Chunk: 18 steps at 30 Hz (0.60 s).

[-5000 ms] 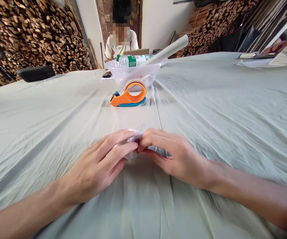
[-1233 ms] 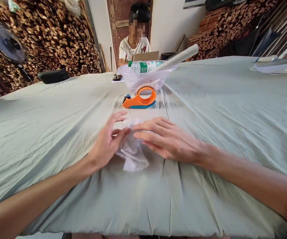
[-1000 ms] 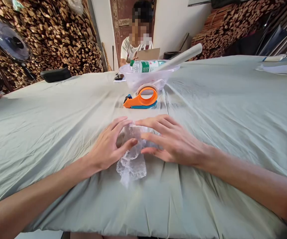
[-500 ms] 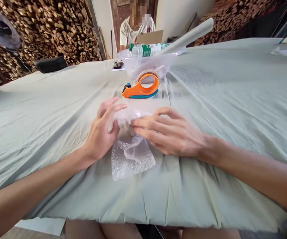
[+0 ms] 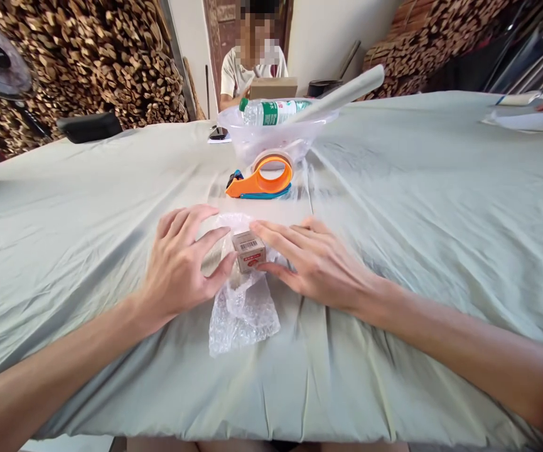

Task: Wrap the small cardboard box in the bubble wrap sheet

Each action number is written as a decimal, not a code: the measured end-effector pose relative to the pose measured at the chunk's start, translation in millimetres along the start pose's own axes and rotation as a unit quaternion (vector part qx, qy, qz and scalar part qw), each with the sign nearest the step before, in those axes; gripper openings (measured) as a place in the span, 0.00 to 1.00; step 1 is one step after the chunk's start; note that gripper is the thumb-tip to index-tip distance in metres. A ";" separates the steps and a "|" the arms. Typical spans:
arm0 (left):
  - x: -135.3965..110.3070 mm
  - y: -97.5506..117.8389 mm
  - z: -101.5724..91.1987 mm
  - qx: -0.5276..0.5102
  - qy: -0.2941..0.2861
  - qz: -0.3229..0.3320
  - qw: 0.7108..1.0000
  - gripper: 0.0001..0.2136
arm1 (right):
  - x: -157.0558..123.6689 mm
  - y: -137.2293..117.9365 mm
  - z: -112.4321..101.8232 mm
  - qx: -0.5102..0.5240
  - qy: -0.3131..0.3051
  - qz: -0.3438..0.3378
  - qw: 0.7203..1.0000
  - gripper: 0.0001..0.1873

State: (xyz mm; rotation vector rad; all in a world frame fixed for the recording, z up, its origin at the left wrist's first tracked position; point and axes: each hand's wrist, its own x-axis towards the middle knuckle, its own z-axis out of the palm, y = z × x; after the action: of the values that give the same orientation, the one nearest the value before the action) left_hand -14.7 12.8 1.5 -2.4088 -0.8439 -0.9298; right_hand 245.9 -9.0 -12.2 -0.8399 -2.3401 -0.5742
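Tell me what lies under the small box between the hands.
A sheet of bubble wrap lies under the small box, spread toward the person over the green cloth. The left hand and right hand cover its side edges.

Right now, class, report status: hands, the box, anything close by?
Left hand and right hand flank small box, fingers touching. Box sits on bubble wrap. Tape dispenser beyond, apart.

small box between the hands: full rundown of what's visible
The small box is a little carton, cardboard by the look, pale on its upper face with a printed barcode and a red band lower down. It looks closed and lies on a sheet of bubble wrap spread on the cloth-covered table. The left hand has its thumb by the box's left side, and the right hand has its fingertips against the right side. Its far side is hidden.
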 end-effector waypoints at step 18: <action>-12.2 -0.3 9.0 -0.243 -0.067 0.021 0.968 0.38 | 2.2 -0.1 15.1 0.319 0.012 0.176 0.931 0.20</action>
State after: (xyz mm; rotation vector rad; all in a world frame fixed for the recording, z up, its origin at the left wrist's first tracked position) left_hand -18.1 13.4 -13.3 -2.9229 -0.6644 -1.0657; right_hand 238.8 0.4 -22.0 -0.8840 -2.0724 0.3165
